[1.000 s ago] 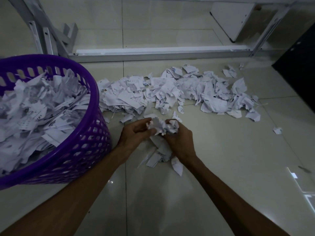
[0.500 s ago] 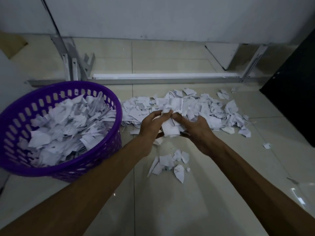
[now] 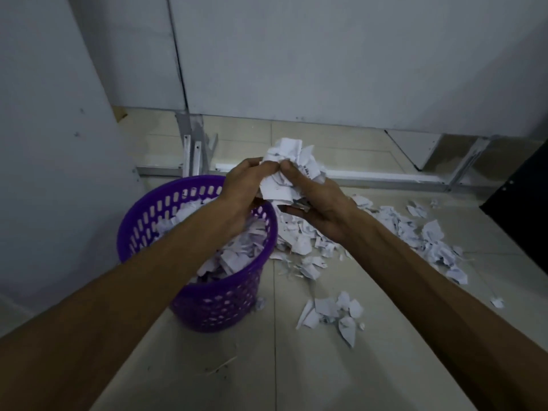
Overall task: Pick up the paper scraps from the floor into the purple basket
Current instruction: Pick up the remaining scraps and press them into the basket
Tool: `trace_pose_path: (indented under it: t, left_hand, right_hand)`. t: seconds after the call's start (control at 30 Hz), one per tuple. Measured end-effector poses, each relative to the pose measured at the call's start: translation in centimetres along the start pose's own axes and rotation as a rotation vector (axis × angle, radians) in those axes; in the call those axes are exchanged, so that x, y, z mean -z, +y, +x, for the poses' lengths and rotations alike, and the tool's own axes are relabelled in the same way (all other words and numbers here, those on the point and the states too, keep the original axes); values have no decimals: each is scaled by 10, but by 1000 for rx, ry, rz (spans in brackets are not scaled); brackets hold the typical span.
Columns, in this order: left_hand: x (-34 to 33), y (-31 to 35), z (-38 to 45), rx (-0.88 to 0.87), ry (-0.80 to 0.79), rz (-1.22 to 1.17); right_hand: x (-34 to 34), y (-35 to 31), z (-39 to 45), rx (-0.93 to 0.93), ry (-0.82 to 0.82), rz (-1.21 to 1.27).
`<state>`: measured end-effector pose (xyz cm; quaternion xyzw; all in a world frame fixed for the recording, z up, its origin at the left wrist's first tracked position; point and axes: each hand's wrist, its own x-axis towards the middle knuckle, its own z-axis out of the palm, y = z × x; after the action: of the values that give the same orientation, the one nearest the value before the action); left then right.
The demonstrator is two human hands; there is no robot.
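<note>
Both hands hold one bunch of white paper scraps (image 3: 286,170) lifted well off the floor, above the right rim of the purple basket (image 3: 207,307). My left hand (image 3: 243,188) grips the bunch from the left; my right hand (image 3: 314,203) cups and grips it from the right and below. The basket stands on the floor at the left and is filled with scraps. A long pile of scraps (image 3: 415,232) lies on the tiles to its right, partly hidden by my right arm. A small cluster of scraps (image 3: 332,315) lies nearer to me.
A metal frame rail (image 3: 370,178) runs along the floor behind the pile, with upright brackets (image 3: 192,146) behind the basket. Grey wall panels stand at the back and left. A dark object (image 3: 522,185) sits at the right edge. One stray scrap (image 3: 496,302) lies far right.
Both hands rose from the floor with the bunch of scraps and moved left toward the basket. The view tilted up, so the basket and the pile look farther away.
</note>
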<state>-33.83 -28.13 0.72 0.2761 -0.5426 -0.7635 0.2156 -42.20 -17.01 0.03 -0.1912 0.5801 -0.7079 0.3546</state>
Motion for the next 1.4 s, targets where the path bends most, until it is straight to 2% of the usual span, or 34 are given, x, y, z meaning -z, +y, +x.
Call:
trace_pose_path:
  t: [0.2,0.37,0.5,0.6,0.67,0.77,0.83,0.97,1.13,1.23,1.33,1.4]
  left_hand:
    - [82,12,-13,68,113,4]
    - [133,11,-29,179,186,140]
    - [151,11,-33,250,212,207]
    - [152,14,-34,252,169,293]
    - [151,16,-36,262,147,381]
    - [156,17,-36,271,111,463]
    - [161,16,-38,258,53,497]
    - [166,11,-39,139,-8,735]
    - [157,1,-41,-48,81,1201]
    - [157,-3,-40,-111,93,1241]
    - [158,-4,-37,-199,159,1305]
    - [158,-3,-35,-281,209,1312]
  right_hand:
    - [-78,18,11,-85,-83,-81]
    - [-114,38,15,-107,-69,-459]
    - [-109,43,18,9,72,-853]
    - [-96,39,20,197,157,-1125]
    - [-89,39,21,361,177,-1137]
    - [-88,42,21,525,-17,-1109]
    - [-95,48,20,489,-227,-1137]
    - [-103,70,28,443,-496,-1504]
    - [-95,87,39,122,-577,-1835]
    - [-95,88,38,53,-576,-1816]
    - [-93,76,33,212,-473,-1620]
    - [-88,65,28,324,-396,-1343]
